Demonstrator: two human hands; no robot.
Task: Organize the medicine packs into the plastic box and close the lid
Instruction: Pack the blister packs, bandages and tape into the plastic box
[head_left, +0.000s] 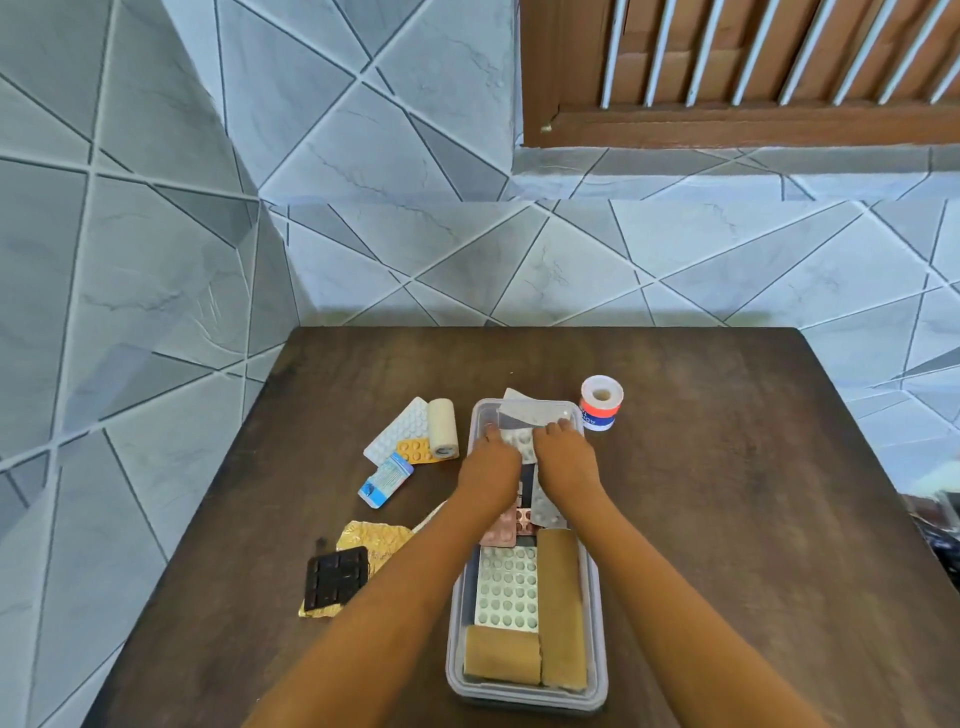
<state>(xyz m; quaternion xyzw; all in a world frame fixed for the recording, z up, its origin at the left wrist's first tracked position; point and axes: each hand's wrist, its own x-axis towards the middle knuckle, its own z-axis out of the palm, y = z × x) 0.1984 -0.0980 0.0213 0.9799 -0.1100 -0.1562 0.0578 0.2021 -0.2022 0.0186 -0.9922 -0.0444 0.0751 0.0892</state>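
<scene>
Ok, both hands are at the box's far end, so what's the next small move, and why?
Probably push the silver strip down flat into the plastic box: its far corner pokes over the rim, which would likely stop the lid closing. The left hand and right hand are right beside it.

Dark brown table (727, 467); red-blue-white tape roll (601, 404).

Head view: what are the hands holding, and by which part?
The left hand and right hand together hold a silver blister pack by its opposite side edges, over the plastic box's far end.
</scene>
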